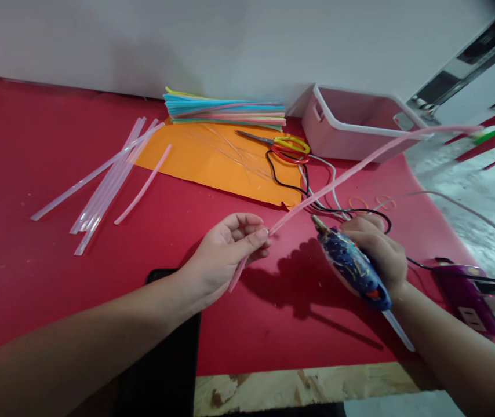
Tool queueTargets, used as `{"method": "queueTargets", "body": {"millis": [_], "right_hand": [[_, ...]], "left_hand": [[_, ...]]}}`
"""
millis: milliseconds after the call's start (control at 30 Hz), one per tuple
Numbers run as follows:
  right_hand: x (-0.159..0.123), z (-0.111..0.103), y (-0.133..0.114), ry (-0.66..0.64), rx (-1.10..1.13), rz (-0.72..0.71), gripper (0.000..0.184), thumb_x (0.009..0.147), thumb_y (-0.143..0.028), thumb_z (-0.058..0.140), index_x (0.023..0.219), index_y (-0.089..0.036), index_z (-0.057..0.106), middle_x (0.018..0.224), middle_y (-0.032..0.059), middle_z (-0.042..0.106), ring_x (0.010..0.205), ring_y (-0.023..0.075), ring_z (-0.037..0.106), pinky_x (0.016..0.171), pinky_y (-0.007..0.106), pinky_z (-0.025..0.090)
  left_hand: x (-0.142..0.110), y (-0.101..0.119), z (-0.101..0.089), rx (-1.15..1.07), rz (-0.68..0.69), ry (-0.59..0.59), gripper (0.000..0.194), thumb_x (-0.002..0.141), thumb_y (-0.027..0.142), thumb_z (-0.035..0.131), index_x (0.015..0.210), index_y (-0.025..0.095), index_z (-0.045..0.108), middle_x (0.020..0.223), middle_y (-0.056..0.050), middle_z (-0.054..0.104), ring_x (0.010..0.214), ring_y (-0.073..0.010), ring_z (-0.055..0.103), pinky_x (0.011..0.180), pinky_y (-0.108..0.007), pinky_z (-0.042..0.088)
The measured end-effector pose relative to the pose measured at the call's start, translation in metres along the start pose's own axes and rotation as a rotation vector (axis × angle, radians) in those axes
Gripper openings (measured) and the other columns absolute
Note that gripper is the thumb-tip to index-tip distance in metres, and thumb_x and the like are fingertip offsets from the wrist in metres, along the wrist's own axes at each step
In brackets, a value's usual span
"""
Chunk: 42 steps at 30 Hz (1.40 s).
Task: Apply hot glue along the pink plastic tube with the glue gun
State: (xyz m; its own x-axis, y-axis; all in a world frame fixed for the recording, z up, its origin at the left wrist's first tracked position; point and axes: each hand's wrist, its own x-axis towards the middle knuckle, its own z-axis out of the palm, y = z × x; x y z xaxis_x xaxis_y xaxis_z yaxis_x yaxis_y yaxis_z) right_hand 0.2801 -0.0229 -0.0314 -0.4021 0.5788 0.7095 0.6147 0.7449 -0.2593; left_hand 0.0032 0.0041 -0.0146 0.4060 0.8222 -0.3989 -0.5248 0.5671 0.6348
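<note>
My left hand (239,246) pinches a long pink pipe cleaner (338,179) between thumb and fingers near its lower end. The stem arcs up to the right, with a green and white piece (486,135) at its far end. In my right hand (378,246) is a blue hot glue gun (352,269), its nozzle pointing up and left, just below the stem and apart from it. A clear glue stick (399,330) juts from the gun's back. Left of my left hand lies a shorter pink pipe cleaner (145,185).
Several glue sticks (108,185) lie at left. Coloured pipe cleaners (225,110) and red-and-yellow scissors (291,145) rest by an orange envelope (213,168). A pink bin (338,136), cables (288,184), rubber bands (358,202) and a purple power strip (469,301) are at right.
</note>
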Motion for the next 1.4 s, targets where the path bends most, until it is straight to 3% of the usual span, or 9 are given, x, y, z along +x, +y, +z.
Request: {"method": "queueTargets", "body": {"millis": [233, 600, 1133, 1400], "right_hand": [[0.0094, 0.0045, -0.0051, -0.155, -0.004, -0.086, 0.01, 0.106, -0.026, 0.057, 0.105, -0.023, 0.066, 0.08, 0.0018, 0.07, 0.067, 0.02, 0.067, 0.073, 0.042, 0.047], [0.0051, 0.0035, -0.0063, -0.23, -0.004, -0.067, 0.014, 0.109, -0.032, 0.053, 0.113, -0.024, 0.064, 0.08, 0.0029, 0.07, 0.072, 0.0216, 0.066, 0.076, 0.044, 0.044], [0.0085, -0.0012, -0.0076, -0.221, -0.033, -0.099, 0.01, 0.109, -0.026, 0.052, 0.11, -0.023, 0.061, 0.079, 0.0026, 0.07, 0.07, 0.0202, 0.067, 0.077, 0.044, 0.046], [0.0106, -0.0022, -0.008, -0.199, -0.011, -0.075, 0.009, 0.108, -0.025, 0.054, 0.11, -0.025, 0.063, 0.08, 0.0018, 0.07, 0.069, 0.0198, 0.067, 0.076, 0.043, 0.046]], "left_hand": [[-0.001, 0.0045, 0.0041, -0.081, -0.148, -0.038, 0.024, 0.084, -0.002, 0.081, 0.087, 0.014, 0.063, 0.071, -0.001, 0.073, 0.06, -0.0086, 0.071, 0.063, -0.016, 0.06], [-0.0036, 0.0075, 0.0083, -0.077, -0.216, -0.065, 0.028, 0.088, -0.01, 0.067, 0.084, 0.015, 0.058, 0.069, -0.001, 0.076, 0.058, -0.0092, 0.074, 0.059, -0.015, 0.061], [-0.0024, 0.0025, 0.0017, -0.06, -0.127, -0.219, 0.043, 0.075, 0.006, 0.094, 0.074, 0.017, 0.053, 0.072, 0.0, 0.078, 0.058, -0.0066, 0.07, 0.06, -0.015, 0.056], [-0.0026, 0.0023, 0.0012, -0.06, -0.092, -0.218, 0.045, 0.073, 0.009, 0.098, 0.074, 0.017, 0.053, 0.074, 0.0, 0.078, 0.061, -0.0066, 0.07, 0.061, -0.015, 0.054]]}}
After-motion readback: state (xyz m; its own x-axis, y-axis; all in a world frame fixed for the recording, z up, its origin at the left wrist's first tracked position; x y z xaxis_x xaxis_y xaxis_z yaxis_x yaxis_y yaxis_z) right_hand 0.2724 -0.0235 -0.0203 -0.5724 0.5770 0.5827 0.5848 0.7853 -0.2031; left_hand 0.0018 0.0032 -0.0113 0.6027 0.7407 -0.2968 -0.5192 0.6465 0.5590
